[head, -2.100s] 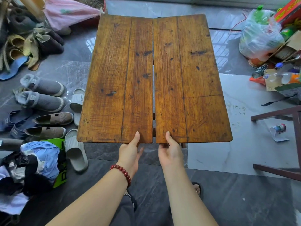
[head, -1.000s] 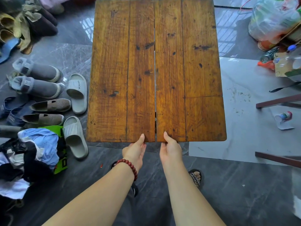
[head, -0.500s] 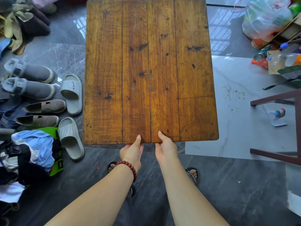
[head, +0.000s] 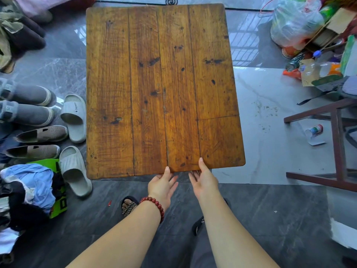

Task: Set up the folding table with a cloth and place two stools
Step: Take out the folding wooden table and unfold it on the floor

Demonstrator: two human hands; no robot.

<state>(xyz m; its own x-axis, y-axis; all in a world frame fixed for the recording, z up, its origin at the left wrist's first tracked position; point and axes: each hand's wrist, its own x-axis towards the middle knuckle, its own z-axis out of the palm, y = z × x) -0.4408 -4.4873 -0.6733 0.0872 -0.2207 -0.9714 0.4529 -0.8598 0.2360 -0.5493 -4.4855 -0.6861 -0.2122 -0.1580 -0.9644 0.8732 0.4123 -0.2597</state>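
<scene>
Wooden bench (head: 160, 89) flat, long axis pointing away from you. Your left grip (head: 161, 187) and right grip (head: 204, 182): fingers loose, clasping nothing, thumbs touching near edge.

Table (head: 164, 84) top hides its own legs and underside. Right hand (head: 204, 182): fingertips go under the table's near edge, so the grip is unclear. Right sandal (head: 198, 226) mostly behind the forearm. Dark wooden frame (head: 338, 136) off the table's right edge is cut by the picture's right side; stool or not, can't tell. Spiral object (head: 171, 0) past the far edge clipped at top. Clothes pile (head: 29, 190) cropped left.
</scene>
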